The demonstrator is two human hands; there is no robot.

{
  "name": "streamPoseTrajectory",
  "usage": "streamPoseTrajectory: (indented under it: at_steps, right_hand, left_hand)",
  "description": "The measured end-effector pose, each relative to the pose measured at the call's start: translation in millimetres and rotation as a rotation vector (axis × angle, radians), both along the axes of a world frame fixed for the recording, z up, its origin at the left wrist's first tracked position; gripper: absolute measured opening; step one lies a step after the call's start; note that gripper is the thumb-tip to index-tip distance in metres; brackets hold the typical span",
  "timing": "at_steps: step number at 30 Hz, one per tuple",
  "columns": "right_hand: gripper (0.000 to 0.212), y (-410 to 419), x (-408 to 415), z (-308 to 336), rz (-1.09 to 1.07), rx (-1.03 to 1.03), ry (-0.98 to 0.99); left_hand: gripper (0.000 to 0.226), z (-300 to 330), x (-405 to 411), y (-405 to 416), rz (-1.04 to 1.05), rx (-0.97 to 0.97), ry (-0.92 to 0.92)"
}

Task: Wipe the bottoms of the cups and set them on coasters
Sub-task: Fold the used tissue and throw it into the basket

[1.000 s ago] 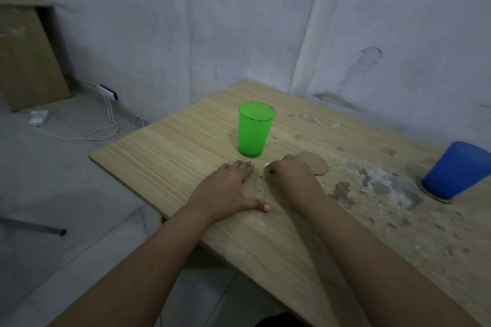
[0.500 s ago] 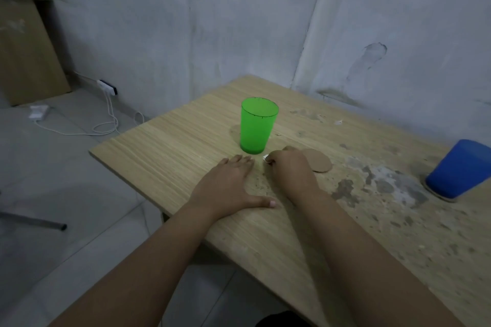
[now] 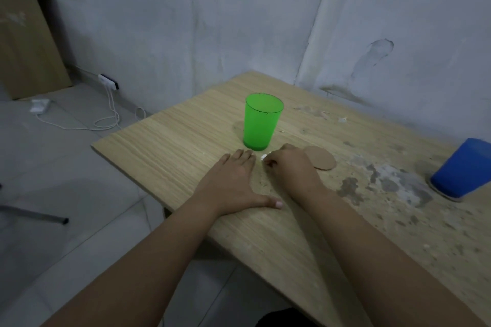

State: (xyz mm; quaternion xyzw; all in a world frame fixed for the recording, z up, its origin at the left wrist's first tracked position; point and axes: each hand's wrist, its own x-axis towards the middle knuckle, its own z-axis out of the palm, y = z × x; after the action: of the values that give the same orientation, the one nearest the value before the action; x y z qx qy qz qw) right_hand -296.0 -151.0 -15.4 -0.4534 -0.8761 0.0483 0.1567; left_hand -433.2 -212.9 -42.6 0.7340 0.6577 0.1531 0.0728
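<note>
A green cup [image 3: 261, 121] stands upright on the wooden table [image 3: 170, 146], just beyond my hands. My left hand [image 3: 230, 179] lies flat on the table with fingers straight, fingertips close to the cup's base. My right hand [image 3: 288, 167] has curled fingers pinching a small white scrap [image 3: 263, 158] beside the cup's base. A round brown coaster [image 3: 321, 158] lies bare just right of my right hand. At the far right a blue cup [image 3: 463, 168] stands on another coaster [image 3: 441, 193].
The table's right half has patchy, worn paint marks. Walls close off the back and right. On the floor to the left lie a power strip [image 3: 108, 82] with white cables and a wooden cabinet [image 3: 24, 42].
Both hands stay almost where they were; the right hand has edged slightly nearer the green cup's base. The view has shifted a little.
</note>
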Motion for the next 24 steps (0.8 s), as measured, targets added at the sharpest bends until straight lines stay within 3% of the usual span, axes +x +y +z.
streamPoseTrajectory:
  at_steps: [6, 14, 24]
  right_hand:
    - [0.023, -24, 22, 1, 0.197, -0.064, -0.022]
    - [0.025, -8, 7, -6, 0.055, 0.007, -0.023]
    - [0.025, -48, 37, 10, 0.322, -0.063, 0.001]
  left_hand:
    - [0.123, 0, -1, -1, -0.013, -0.013, -0.012]
    - [0.119, 3, -1, -1, -0.017, -0.001, 0.011]
    - [0.126, 9, 1, -8, -0.048, -0.102, -0.011]
